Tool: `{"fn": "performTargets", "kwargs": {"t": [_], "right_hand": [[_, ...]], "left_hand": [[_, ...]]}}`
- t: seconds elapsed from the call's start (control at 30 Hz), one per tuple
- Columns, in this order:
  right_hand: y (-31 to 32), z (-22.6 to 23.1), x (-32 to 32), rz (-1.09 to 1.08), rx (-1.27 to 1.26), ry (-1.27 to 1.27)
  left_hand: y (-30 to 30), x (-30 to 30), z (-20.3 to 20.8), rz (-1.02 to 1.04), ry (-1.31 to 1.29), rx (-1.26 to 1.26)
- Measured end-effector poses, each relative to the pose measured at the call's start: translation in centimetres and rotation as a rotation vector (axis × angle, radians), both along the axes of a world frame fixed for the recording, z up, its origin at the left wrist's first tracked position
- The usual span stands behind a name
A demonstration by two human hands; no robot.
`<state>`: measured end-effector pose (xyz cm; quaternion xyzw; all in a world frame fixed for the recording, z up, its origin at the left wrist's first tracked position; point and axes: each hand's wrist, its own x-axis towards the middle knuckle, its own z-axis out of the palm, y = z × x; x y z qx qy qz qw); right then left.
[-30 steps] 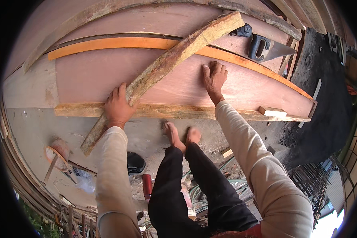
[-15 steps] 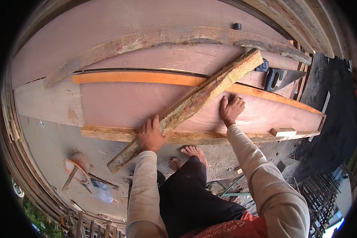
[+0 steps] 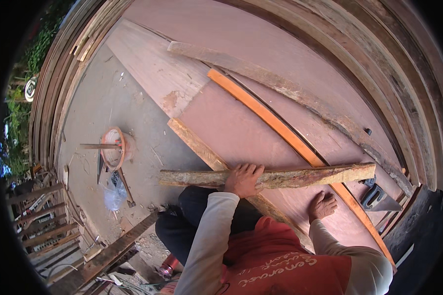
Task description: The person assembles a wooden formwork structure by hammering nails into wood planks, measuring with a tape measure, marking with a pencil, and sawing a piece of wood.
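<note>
While the left hand (image 3: 243,180) clasps the rough plank (image 3: 315,177) below centre, seemingly to steady it, the empty, half-curled right hand (image 3: 322,205) rests lower right on the panel (image 3: 253,140).

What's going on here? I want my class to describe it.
A person's left hand holds a rough board, which lies across an orange strip and a pinkish panel. The right hand seems to rest on the panel. A saw lies near the board's right end, with neither hand on it.
</note>
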<state>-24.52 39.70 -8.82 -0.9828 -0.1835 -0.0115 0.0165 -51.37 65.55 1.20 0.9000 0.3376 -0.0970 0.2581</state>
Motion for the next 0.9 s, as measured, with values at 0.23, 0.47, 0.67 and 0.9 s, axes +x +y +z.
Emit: {"fn": "performTargets", "kwargs": {"t": [0.23, 0.47, 0.67, 0.9], "right_hand": [[-1.6, -1.2, 1.3, 0.066, -0.052, -0.104], [-1.6, -0.5, 2.1, 0.064, -0.121, -0.053], [-0.3, -0.1, 1.4, 0.058, -0.131, -0.101], [-1.3, 0.9, 0.8, 0.091, -0.035, -0.106]], "left_hand": [[-0.3, 0.7, 1.1, -0.036, -0.027, 0.021], [-1.0, 1.1, 0.8, -0.042, -0.015, 0.022], [-0.6, 0.7, -0.7, -0.034, -0.097, 0.074], [0.4, -1.7, 7.6, 0.016, -0.330, 0.358]]}}
